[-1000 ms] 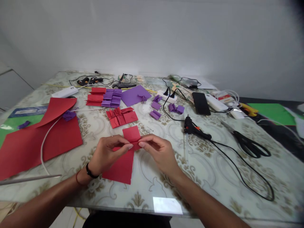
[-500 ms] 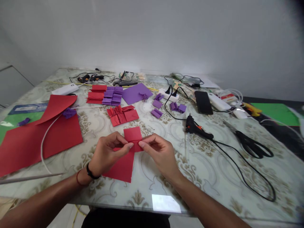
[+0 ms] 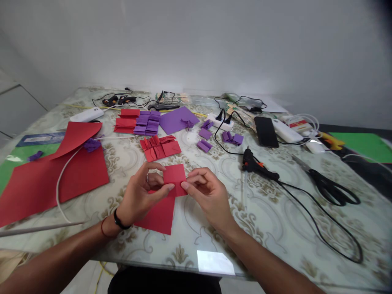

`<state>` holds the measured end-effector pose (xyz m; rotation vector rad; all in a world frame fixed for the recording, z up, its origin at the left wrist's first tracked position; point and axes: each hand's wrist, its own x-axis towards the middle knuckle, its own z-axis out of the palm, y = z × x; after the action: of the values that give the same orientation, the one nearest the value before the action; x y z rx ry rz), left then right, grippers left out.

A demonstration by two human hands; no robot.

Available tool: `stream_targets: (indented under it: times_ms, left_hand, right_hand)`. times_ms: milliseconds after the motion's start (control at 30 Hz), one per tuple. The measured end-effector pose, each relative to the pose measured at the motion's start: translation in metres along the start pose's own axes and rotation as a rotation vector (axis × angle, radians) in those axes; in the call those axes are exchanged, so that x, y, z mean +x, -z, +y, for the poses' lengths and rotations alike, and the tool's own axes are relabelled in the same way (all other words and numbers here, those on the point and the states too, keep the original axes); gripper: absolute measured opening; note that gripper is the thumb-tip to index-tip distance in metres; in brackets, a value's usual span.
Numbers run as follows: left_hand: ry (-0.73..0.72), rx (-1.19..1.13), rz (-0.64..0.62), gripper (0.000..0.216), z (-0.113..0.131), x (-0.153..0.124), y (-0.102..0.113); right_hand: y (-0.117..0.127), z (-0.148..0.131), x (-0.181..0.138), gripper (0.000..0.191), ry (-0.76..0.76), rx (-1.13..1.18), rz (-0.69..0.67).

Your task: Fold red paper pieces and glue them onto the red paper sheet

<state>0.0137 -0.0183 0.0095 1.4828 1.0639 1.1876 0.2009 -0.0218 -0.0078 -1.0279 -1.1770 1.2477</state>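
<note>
Two hands work on one red paper strip (image 3: 159, 214) at the near middle of the bench (image 3: 275, 228). The left hand (image 3: 142, 194) and the right hand (image 3: 206, 194) each pinch the strip at its fold, fingers closed on it from either side. The far flap stands between the fingertips, and the near end lies flat between the wrists. Two large red sheets (image 3: 52, 183) lie to the left. One purple sheet (image 3: 176, 120) lies far off. One glue gun (image 3: 255, 165), one pair of scissors (image 3: 333, 192) and one phone (image 3: 266, 131) lie to the right. Print on the box (image 3: 298, 123) beside the phone is too small to read.
</note>
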Motion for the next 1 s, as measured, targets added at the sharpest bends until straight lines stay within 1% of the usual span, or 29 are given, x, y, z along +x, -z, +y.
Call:
stream_targets:
  times_ms: [200,400,467,533,567,600,700,767,900,1000]
  left_hand:
    - [0.040,-0.057,-0.007,0.036,-0.003,0.001,0.000]
    - [0.061,-0.046,-0.003,0.038,-0.004,0.001,0.001]
    - [0.114,-0.090,-0.028,0.047,-0.002,0.004,0.003]
    - [0.224,-0.143,-0.095,0.059,0.000,0.007,0.006]
    - [0.283,-0.160,-0.138,0.061,0.001,0.009,0.007]
    - [0.328,-0.165,-0.179,0.055,0.001,0.011,0.009]
    - [0.404,-0.121,-0.267,0.025,-0.002,0.012,0.012]
    - [0.421,-0.086,-0.285,0.023,-0.004,0.011,0.012]
    - [0.375,-0.080,-0.238,0.027,-0.008,0.008,0.010]
    - [0.321,-0.110,-0.194,0.025,-0.010,0.007,0.008]
  right_hand:
    - [0.001,0.001,0.001,0.022,-0.016,-0.011,0.003]
    - [0.001,0.004,0.002,0.020,0.006,-0.041,-0.012]
    - [0.002,0.005,0.001,0.018,0.044,-0.074,-0.010]
    - [0.003,0.007,0.000,0.017,0.088,-0.128,-0.013]
    - [0.004,0.008,0.000,0.017,0.108,-0.160,-0.018]
    - [0.005,0.009,-0.001,0.017,0.124,-0.190,-0.025]
    - [0.008,0.012,-0.001,0.016,0.150,-0.269,-0.053]
    - [0.010,0.012,-0.001,0.016,0.159,-0.303,-0.075]
    - [0.011,0.008,0.001,0.019,0.116,-0.298,-0.127]
    - [0.011,0.002,0.004,0.011,0.069,-0.344,-0.211]
